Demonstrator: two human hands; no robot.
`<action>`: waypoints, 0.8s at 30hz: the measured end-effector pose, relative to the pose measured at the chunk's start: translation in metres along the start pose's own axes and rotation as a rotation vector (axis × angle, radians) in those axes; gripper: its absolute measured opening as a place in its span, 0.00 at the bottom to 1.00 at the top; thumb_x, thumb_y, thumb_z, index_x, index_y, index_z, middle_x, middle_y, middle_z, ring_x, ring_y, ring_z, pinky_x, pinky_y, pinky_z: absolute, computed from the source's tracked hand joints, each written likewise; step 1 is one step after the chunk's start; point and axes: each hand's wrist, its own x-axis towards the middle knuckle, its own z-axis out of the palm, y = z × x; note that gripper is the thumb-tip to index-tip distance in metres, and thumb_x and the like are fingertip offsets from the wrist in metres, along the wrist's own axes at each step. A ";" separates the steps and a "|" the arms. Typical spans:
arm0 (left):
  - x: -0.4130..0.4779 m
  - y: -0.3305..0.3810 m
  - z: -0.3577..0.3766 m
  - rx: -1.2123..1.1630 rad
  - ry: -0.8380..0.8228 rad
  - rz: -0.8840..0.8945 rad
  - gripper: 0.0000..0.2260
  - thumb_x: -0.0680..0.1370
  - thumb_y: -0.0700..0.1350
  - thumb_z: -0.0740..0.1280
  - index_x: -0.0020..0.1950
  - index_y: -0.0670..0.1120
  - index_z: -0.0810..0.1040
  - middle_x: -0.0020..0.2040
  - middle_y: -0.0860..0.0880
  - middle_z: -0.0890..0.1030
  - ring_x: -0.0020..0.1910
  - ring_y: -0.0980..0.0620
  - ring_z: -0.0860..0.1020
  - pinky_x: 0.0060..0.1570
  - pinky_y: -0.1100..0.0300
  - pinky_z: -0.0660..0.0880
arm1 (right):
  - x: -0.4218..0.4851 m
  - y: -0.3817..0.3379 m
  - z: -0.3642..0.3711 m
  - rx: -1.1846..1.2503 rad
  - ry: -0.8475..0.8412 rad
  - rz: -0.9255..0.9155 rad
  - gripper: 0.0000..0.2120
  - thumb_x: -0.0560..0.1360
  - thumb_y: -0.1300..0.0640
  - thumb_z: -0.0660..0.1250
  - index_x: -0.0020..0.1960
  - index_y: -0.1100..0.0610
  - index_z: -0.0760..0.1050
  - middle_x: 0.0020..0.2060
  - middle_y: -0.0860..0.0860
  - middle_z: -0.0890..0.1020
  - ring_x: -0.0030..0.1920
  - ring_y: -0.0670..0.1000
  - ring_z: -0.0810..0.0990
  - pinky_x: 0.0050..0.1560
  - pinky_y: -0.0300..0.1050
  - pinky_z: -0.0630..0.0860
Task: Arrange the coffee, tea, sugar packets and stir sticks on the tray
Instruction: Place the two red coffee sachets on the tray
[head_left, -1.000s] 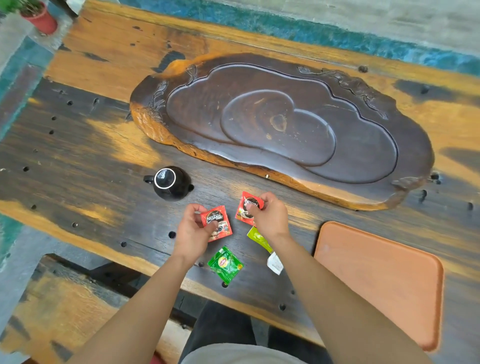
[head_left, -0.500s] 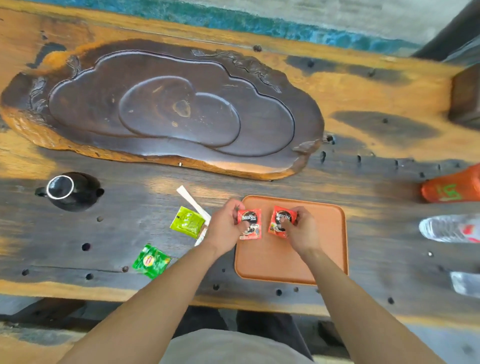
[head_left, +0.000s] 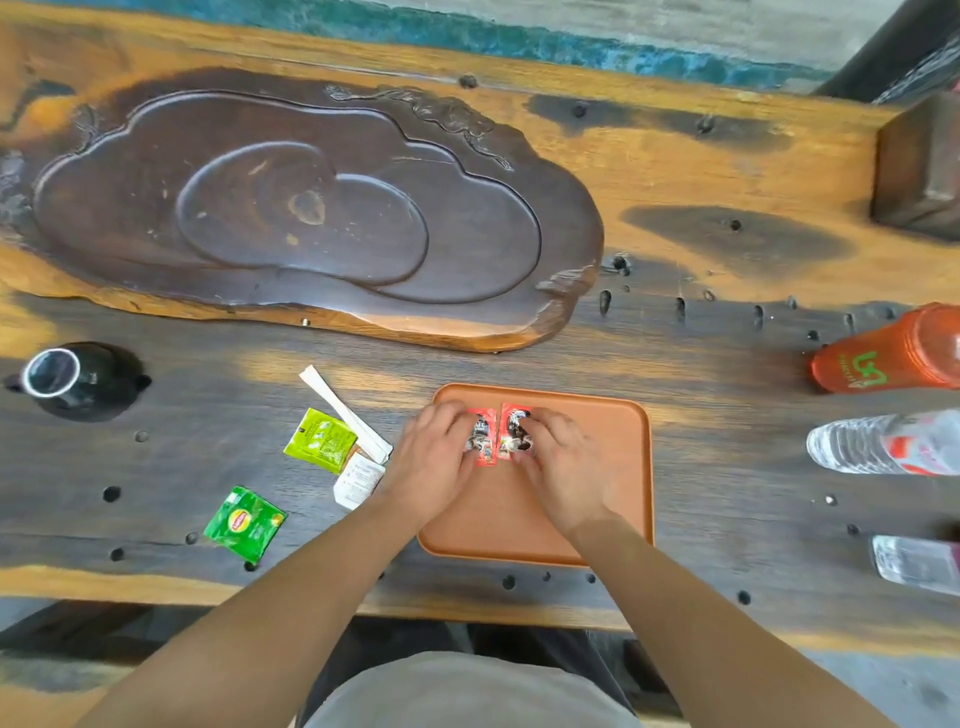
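My hands crowd the upper part of the flat orange plastic tray; its lower-right area lies bare. Left of it, green tea sachets and a white paper-wrapped stir stick litter the dark wooden table; bottles block the right edge.

The flat rectangular plastic tray is plain terracotta orange. The two small coffee sachets on it are red with dark brown and white print. One square tea packet is lime green, the other tea packet deeper green with a yellow-and-red logo. The long paper stir-stick wrapper is white. The carved wooden slab is dark brown; the plank table is patchy orange and black.
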 end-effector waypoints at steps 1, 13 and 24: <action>-0.002 0.000 0.003 0.029 -0.018 0.026 0.20 0.76 0.48 0.69 0.67 0.47 0.76 0.65 0.49 0.77 0.65 0.46 0.73 0.63 0.48 0.72 | 0.000 0.001 0.003 0.004 -0.016 -0.002 0.22 0.74 0.56 0.73 0.67 0.56 0.75 0.66 0.53 0.78 0.66 0.56 0.74 0.61 0.54 0.75; 0.005 -0.003 0.008 0.077 -0.073 0.001 0.22 0.80 0.46 0.63 0.75 0.49 0.70 0.75 0.48 0.71 0.75 0.46 0.66 0.71 0.48 0.63 | 0.012 -0.001 0.012 -0.126 -0.136 0.073 0.23 0.80 0.55 0.65 0.74 0.52 0.68 0.75 0.51 0.69 0.77 0.54 0.63 0.65 0.55 0.69; 0.011 -0.004 0.012 0.034 -0.065 -0.032 0.22 0.81 0.44 0.60 0.76 0.51 0.68 0.77 0.50 0.68 0.78 0.48 0.62 0.73 0.48 0.58 | 0.014 -0.005 0.008 -0.154 -0.161 0.088 0.24 0.83 0.54 0.60 0.77 0.49 0.62 0.79 0.48 0.62 0.80 0.49 0.54 0.67 0.53 0.66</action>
